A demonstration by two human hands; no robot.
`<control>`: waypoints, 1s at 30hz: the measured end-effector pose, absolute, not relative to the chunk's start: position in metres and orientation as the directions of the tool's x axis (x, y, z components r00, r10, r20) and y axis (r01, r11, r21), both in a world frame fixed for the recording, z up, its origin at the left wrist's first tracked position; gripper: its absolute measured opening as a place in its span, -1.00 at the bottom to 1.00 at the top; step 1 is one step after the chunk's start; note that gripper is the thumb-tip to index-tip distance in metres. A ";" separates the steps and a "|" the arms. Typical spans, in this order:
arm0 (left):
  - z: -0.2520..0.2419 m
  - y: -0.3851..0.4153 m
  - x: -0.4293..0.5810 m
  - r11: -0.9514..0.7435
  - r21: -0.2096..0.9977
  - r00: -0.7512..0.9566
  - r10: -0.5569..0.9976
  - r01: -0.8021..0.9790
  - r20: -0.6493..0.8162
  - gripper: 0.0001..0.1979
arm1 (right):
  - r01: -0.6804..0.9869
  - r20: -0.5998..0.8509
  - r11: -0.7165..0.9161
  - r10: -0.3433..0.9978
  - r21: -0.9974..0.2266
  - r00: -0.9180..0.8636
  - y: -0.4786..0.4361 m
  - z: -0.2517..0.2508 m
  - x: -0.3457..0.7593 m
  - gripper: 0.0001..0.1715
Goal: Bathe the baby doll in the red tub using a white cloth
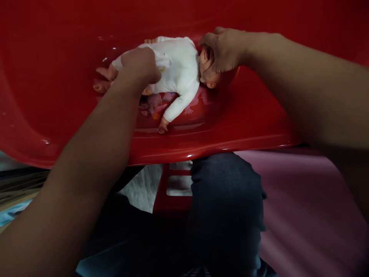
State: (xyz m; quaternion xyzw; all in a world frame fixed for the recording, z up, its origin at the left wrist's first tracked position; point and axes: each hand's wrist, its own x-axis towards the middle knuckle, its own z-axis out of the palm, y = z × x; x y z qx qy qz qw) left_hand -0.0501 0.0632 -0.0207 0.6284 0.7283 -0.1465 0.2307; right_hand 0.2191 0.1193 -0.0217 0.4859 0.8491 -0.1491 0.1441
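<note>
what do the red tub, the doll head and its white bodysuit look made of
The tub looks like moulded plastic, glossy red with bright highlights along its smooth rim. The doll's head looks like vinyl or similar soft plastic, with a moulded ear and faint sheen. Its bodysuit seems a soft fabric, likely cotton knit, matte white and creased; the exact fibre can't be told.

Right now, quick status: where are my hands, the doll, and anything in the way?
Left hand pressing baby doll at the white bodysuit. Right hand cupping its head. Doll lying in red plastic tub, colourful printed item beneath it.
</note>
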 end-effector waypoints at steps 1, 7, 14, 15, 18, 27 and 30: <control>-0.014 0.059 -0.046 0.201 0.058 -0.160 0.896 0.978 -0.415 0.10 | 0.869 -0.388 0.482 0.784 -0.111 -0.485 0.120 -0.022 0.219 0.31; -0.009 0.042 -0.018 -0.116 0.332 0.152 0.985 0.936 -0.083 -0.34 | 0.860 -0.371 0.490 0.779 -0.144 -0.506 0.120 -0.023 0.220 0.30; -0.035 0.031 -0.002 -0.224 0.336 0.304 0.929 0.915 -0.211 -0.23 | 0.862 -0.385 0.492 0.776 -0.123 -0.499 0.117 -0.018 0.217 0.28; -0.036 0.031 -0.004 -0.222 0.346 0.310 0.924 0.912 -0.224 -0.18 | 0.862 -0.386 0.490 0.777 -0.126 -0.498 0.116 -0.017 0.217 0.26; -0.039 0.037 -0.011 -0.212 0.360 0.312 0.917 0.909 -0.247 -0.11 | 0.874 -0.403 0.470 0.781 -0.121 -0.476 0.111 -0.012 0.216 0.23; -0.043 0.054 -0.030 0.036 0.107 -0.004 0.959 0.994 -0.284 -0.16 | 0.872 -0.377 0.470 0.789 -0.138 -0.485 0.112 -0.016 0.218 0.25; -0.043 0.052 -0.038 0.195 0.118 -0.155 0.945 0.974 -0.288 -0.11 | 0.871 -0.373 0.472 0.790 -0.136 -0.486 0.114 -0.018 0.219 0.32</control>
